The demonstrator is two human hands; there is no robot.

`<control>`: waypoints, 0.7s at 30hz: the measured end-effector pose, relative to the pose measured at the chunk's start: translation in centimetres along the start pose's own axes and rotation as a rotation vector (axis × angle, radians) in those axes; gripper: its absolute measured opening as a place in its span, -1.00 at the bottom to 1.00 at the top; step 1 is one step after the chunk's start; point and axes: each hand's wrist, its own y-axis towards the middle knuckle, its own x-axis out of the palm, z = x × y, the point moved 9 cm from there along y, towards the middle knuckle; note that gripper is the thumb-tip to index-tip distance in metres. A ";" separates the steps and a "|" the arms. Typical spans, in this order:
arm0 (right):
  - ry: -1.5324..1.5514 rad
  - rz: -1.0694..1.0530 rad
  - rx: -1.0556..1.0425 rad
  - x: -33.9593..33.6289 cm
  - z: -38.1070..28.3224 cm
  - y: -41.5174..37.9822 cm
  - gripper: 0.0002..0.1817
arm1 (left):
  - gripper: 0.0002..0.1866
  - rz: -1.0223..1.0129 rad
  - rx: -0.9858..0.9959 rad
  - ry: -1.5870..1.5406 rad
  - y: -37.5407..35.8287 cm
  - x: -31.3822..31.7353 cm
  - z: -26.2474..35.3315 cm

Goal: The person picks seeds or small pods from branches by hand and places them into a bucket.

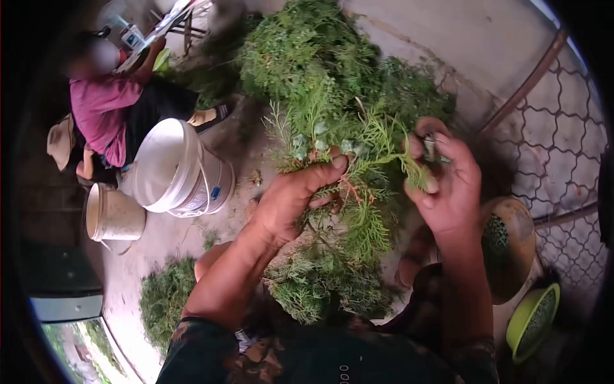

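Note:
My left hand (297,195) is closed around a leafy conifer sprig (371,230), thumb on top. Several pale blue-green cones (320,134) show on the sprig just beyond the thumb. Close to the sprig's right-hand tips, my right hand (451,182) has its fingers curled toward the thumb. A small greyish-green thing (430,151) shows between those fingers, too blurred to name. Below my hands, a heap of cut conifer greenery (320,288) lies by my lap.
A big pile of conifer branches (313,57) lies ahead. At left stand a white bucket (211,185) and a smaller pail (118,214), near a seated person in a pink shirt (105,99). At right are a tan container (518,237), a green basin (534,323) and wire mesh (556,134).

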 end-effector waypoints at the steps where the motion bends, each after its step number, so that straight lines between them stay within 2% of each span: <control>1: -0.069 0.059 -0.010 -0.2 0.0 0.0 -0.82 | -0.52 -0.017 -0.020 -0.010 0.1 -0.1 -0.1; 2: -0.138 0.117 -0.017 -0.6 0.0 -0.1 -0.81 | -0.50 0.037 0.001 0.096 -0.2 -0.2 0.1; 3: -0.135 0.003 -0.046 0.0 0.3 0.2 -0.81 | -0.48 0.091 0.022 0.202 -0.4 -0.3 0.4; 4: -0.208 0.024 -0.086 -0.3 0.2 -0.1 -0.81 | -0.48 0.082 0.017 0.201 -0.5 -0.1 0.4; 6: -0.488 -0.062 -0.101 0.9 0.3 -0.5 -0.82 | -0.44 0.073 0.029 0.480 -0.7 -0.2 0.6; 7: -0.721 -0.091 -0.271 2.0 -0.4 -0.7 -0.81 | -0.54 0.000 0.254 0.662 -0.8 0.4 1.2; 8: -0.952 -0.121 -0.441 3.4 -0.8 -0.9 -0.79 | -0.54 -0.005 0.249 0.662 -0.7 0.6 1.1; 9: -1.107 -0.130 -0.606 3.8 -0.9 -1.1 -0.74 | -0.62 0.011 0.237 0.670 -0.7 0.9 1.2; 11: -1.171 -0.099 -0.584 3.1 -0.3 -1.1 -0.74 | -0.70 0.019 0.222 0.681 -0.8 1.6 1.4; 12: -1.237 -0.077 -0.563 2.7 -0.1 -0.9 -0.74 | -0.76 0.032 0.171 0.563 -0.7 1.7 1.2; 13: -1.312 -0.090 -0.633 2.9 -0.1 -1.2 -0.82 | -0.81 0.045 0.120 0.444 -0.7 1.7 0.8; 16: -1.411 -0.088 -0.645 3.6 -0.2 -1.6 -0.91 | -0.77 0.029 0.072 0.275 -0.4 1.8 0.0; 17: -1.156 -0.020 -0.676 3.0 -0.7 -1.7 -0.92 | -0.77 0.025 0.069 0.277 -0.3 1.5 -0.2; 18: -1.157 -0.014 -0.678 3.2 -1.7 -2.1 -0.92 | -0.75 -0.009 0.070 0.238 -0.1 1.0 -0.2; 20: -0.101 0.041 -0.097 0.2 -1.1 -1.3 -0.86 | -0.72 -0.041 0.072 0.197 -0.1 0.9 -0.2; 21: -0.079 0.020 -0.158 -0.6 -1.8 -0.8 -0.83 | -0.71 -0.047 0.080 0.147 -0.3 1.0 -0.1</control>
